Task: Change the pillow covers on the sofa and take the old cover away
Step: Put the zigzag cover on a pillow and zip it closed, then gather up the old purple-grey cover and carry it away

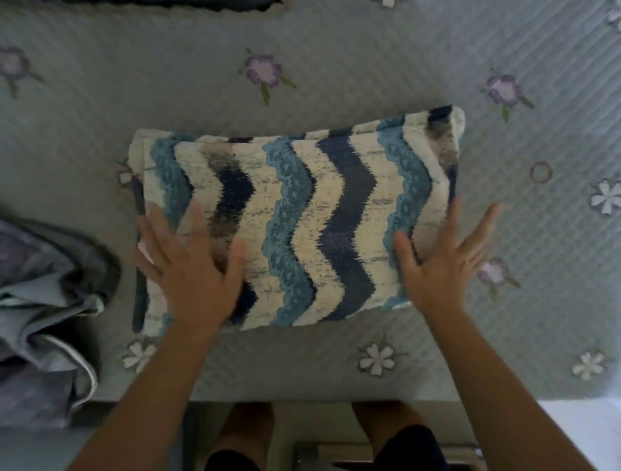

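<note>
A pillow (pixel 302 215) in a cream cover with blue and navy zigzag stripes lies flat on the grey quilted sofa seat (pixel 336 67). My left hand (pixel 191 269) is spread flat over the pillow's near left part, fingers apart, holding nothing. My right hand (pixel 443 262) is spread at the pillow's near right edge, fingers apart, palm down; whether it touches the pillow is unclear. A crumpled grey-blue cover (pixel 43 302) lies bunched on the seat at the left edge.
The sofa throw carries purple and white flower prints. A small ring (pixel 541 172) lies on it to the right of the pillow. The seat's front edge runs below the pillow, with my legs (pixel 248 433) and the floor under it. A dark cushion edge (pixel 168 3) shows at the top.
</note>
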